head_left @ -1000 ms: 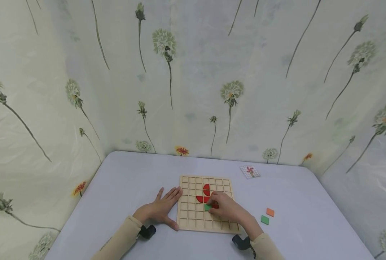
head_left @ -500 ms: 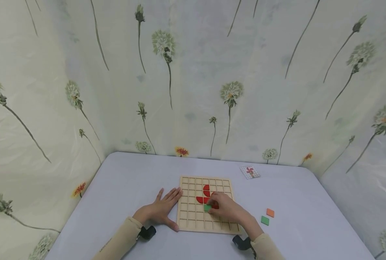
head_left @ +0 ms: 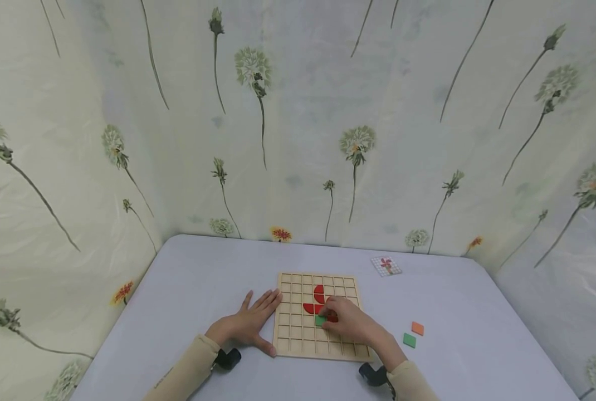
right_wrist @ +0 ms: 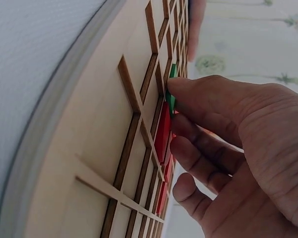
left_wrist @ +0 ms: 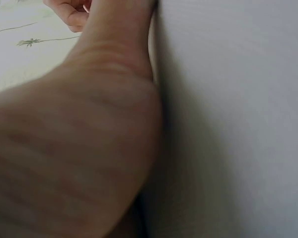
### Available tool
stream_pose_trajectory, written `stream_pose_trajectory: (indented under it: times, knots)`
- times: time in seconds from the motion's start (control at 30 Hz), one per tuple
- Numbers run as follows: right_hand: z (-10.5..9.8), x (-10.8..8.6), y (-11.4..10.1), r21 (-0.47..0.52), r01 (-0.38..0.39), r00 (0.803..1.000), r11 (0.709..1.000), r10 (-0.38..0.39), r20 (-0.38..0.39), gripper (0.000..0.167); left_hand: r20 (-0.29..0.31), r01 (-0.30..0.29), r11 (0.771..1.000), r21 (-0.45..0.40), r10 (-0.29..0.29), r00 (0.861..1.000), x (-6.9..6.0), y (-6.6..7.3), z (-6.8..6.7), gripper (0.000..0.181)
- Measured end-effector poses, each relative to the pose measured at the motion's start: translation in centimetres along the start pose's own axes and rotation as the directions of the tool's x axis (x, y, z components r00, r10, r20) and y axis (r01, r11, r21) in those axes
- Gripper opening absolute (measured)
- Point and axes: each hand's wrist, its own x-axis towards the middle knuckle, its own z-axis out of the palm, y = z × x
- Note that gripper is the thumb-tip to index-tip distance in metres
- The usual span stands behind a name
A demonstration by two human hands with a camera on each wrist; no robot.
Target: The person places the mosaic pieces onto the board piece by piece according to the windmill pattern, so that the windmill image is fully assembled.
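My right hand [head_left: 350,320] pinches a green square tile [head_left: 320,321] between thumb and finger. In the right wrist view, this green tile [right_wrist: 171,101] stands tilted at a cell of the wooden grid board [head_left: 295,346]. Several red rounded pieces [head_left: 308,308] lie in cells beside and behind it, some partly covered by my right hand. Fingers spread, my left hand [head_left: 250,323] touches the board's left edge with fingertips and thumb. The left wrist view mostly holds the base of my left hand [left_wrist: 79,148], and its fingertips are hidden there.
To the right of the board, an orange square tile [head_left: 417,328] and another green tile [head_left: 409,340] lie on the white table [head_left: 218,267]. A card with a red pinwheel pattern [head_left: 386,265] lies farther back. Behind the table hangs a flowered curtain [head_left: 298,139].
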Motion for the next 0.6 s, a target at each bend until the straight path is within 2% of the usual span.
stream_pose_trajectory:
  times: [0.33, 0.6]
  knots:
    - [-0.3, -0.2, 0.2, -0.015, -0.007, 1.0, 1.0, 0.007, -0.014, 0.016, -0.005, -0.001, 1.0, 0.0, 0.001, 1.0, 0.1, -0.1, 0.0, 0.13]
    - [-1.6, -1.2, -0.4, 0.061, 0.001, 0.999, 0.998, 0.001, -0.033, 0.015, 0.0, 0.009, 1.0, -0.001, -0.009, 1.0, 0.0, 0.0, 0.0, 0.13]
